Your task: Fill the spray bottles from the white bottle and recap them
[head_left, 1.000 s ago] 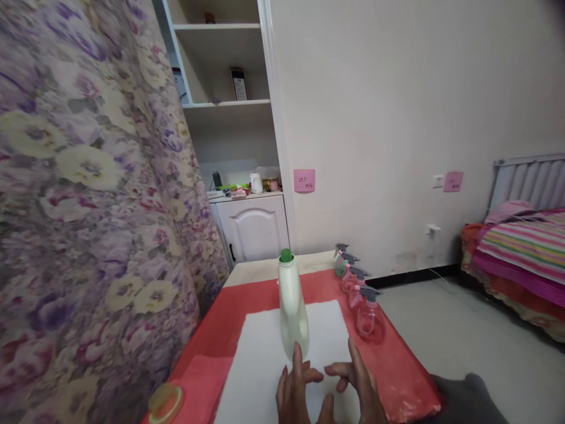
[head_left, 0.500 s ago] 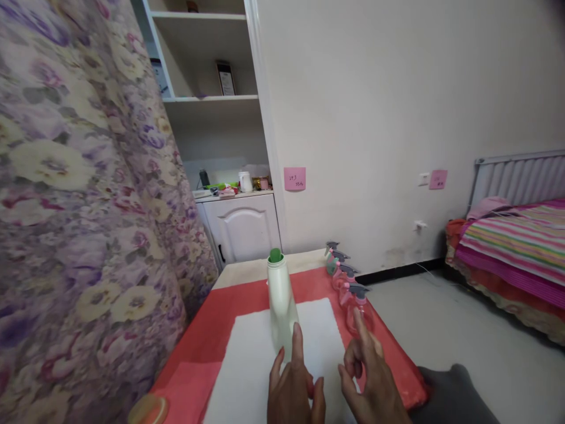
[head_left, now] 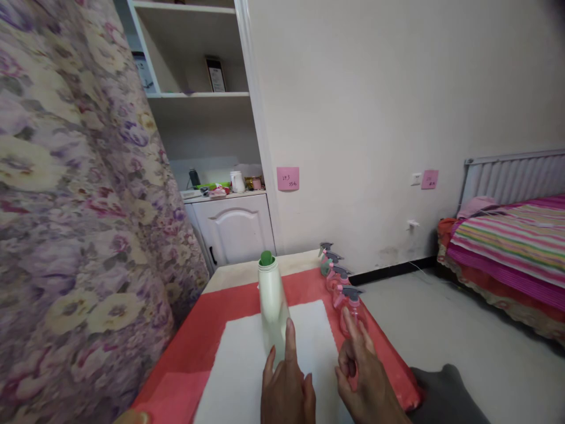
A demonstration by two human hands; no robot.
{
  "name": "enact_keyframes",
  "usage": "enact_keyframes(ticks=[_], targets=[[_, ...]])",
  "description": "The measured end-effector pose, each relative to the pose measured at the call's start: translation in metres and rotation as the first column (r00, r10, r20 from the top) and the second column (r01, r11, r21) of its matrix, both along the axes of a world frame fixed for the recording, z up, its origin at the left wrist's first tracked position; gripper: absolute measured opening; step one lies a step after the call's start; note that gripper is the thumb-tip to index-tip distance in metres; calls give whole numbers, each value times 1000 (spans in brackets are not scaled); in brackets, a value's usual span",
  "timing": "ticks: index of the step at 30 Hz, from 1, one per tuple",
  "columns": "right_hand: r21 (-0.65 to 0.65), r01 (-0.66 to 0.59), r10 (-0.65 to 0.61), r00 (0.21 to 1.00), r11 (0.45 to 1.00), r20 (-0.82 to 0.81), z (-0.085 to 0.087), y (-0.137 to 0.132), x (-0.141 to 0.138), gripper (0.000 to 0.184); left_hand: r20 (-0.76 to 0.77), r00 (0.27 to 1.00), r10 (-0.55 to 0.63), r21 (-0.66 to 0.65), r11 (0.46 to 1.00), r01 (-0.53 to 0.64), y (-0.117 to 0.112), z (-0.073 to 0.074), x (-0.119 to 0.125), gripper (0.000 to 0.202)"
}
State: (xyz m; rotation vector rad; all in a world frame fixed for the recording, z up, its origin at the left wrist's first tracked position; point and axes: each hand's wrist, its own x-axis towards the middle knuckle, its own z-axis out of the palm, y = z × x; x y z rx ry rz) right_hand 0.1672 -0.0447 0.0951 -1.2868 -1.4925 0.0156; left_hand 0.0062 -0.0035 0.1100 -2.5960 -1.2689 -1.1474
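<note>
A pale green plastic bottle point(head_left: 271, 300) stands upright on a white cloth point(head_left: 309, 330), with a darker green piece point(head_left: 266, 258) at its open mouth. Just this side of it is my left hand point(head_left: 288, 391), index finger pointing up and thumb apart, nothing held; the fingertip overlaps the bottle's side, and I cannot tell whether they touch. My right hand point(head_left: 366, 380) holds nothing visible, its index finger stretched out and the others partly bent. Beyond that hand is the nearest pink spray bottle point(head_left: 353, 306), in a row of several with grey trigger heads.
Red cloth point(head_left: 176, 353) covers most of the table. A round tan object point(head_left: 132, 417) is cut off at the lower left. Floral curtain point(head_left: 88, 206) hangs at left, a white cabinet point(head_left: 241, 227) stands behind, and a striped bed point(head_left: 507, 241) is at right. Something grey point(head_left: 445, 388) sits beside the table.
The view has turned slightly right, so the scene shifts left in the picture. Both hands keep nearly the same pose, and the bottles stay in place on the table.
</note>
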Motion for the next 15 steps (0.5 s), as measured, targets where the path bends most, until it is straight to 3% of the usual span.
enact_keyframes(ticks=[10,13,15], targets=[[-13,-27,27,1000,1000,-3,-4,3,0,83,38,999,31,-26,999,-30,0,-4,3,81],[-54,-54,53,998,997,-20,-12,5,0,82,89,996,31,-55,998,-26,5,-17,1,77],[-105,-92,90,996,990,-24,-21,7,5,80,77,997,-9,-138,990,20,11,-35,-4,75]])
